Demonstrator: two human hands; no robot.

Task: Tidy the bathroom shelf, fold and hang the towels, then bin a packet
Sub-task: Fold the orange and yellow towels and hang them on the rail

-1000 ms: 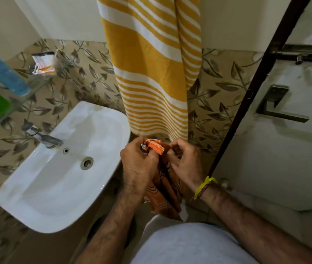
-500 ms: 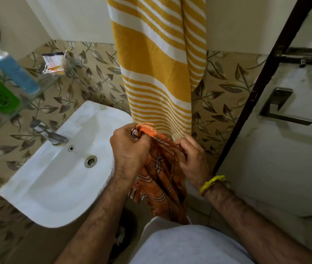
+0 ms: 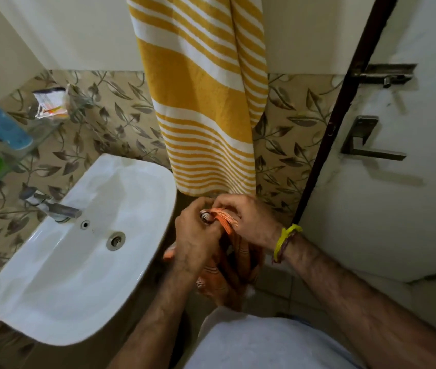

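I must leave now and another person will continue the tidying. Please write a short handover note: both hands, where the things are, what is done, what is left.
Left hand: closed on the orange towel, at its bunched top end.
Right hand: fingers pinching the same bunched end, beside the left hand.
The orange towel droops below the hands, between the sink and the door; not folded, not hung.
The yellow striped towel already hangs on the wall.
The packet lies on the glass shelf, beyond the bottles.
Left: fold and hang the orange towel, bin the packet. The shelf is only partly in view.
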